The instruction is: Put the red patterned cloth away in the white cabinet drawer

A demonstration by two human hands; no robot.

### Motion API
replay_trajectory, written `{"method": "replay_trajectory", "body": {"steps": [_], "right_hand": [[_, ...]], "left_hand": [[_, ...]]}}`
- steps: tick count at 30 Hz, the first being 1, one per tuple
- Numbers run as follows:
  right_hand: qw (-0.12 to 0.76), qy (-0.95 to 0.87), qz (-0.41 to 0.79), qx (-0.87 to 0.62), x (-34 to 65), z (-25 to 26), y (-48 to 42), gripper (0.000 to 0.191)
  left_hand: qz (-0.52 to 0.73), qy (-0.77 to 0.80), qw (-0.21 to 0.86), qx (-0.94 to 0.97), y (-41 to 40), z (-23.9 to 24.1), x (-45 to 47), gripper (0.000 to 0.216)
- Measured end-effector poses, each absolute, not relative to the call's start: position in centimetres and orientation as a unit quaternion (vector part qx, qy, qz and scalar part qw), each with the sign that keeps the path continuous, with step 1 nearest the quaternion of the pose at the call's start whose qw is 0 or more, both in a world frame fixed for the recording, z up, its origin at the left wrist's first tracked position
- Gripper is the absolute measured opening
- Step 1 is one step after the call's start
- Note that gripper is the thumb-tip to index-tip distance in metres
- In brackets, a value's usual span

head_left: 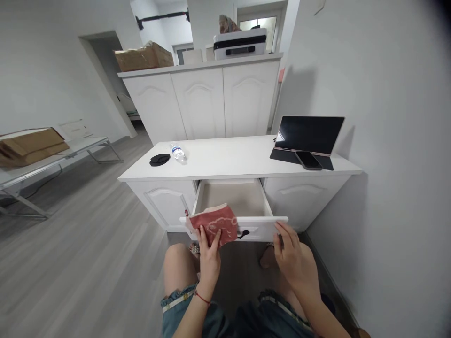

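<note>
My left hand (pixel 209 253) is closed on a folded red towel (pixel 218 223) with a pale line pattern, its fingers pressed over the lower part. The towel is in front of the left part of a white drawer (pixel 260 225), which stands pulled out of the cabinet. No objects show on the visible part of the drawer's floor. At the right end of the drawer front, my right hand (pixel 291 256) rests with its fingers stretched out, the tips near the top edge. A dark handle (pixel 243 234) shows just right of the towel.
On the white cabinet top (pixel 225 157) are a clear plastic bottle (pixel 178 152), a black round object (pixel 159 159), a propped tablet (pixel 310 134) and a phone (pixel 308 160). Behind, a taller cabinet bears a cardboard box (pixel 144 57) and a suitcase (pixel 240 44). A wall borders the right.
</note>
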State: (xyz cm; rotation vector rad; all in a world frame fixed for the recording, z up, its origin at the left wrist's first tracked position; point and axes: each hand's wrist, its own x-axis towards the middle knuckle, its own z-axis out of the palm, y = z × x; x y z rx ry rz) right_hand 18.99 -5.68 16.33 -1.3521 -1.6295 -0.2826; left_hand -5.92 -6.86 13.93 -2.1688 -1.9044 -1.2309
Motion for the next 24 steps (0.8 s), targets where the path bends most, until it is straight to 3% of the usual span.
{"method": "replay_trajectory", "body": {"steps": [11, 18, 24], "right_hand": [[0.419, -0.710, -0.139, -0.549, 21.8, 16.2, -2.5, 0.031], [0.382, -0.747, -0.062, -0.540, 23.4, 17.4, -2.7, 0.036], [0.392, -0.743, 0.000, -0.542, 23.9, 17.5, -2.8, 0.038]], "left_hand": [[-0.424, -0.624, -0.078, -0.652, -6.5, 9.9, -3.3, 0.053], [-0.396, -0.607, 0.023, -0.689, -6.0, 10.0, 1.1, 0.068], [-0.348, -0.576, 0.045, -0.739, -6.0, 9.9, 5.2, 0.059]]}}
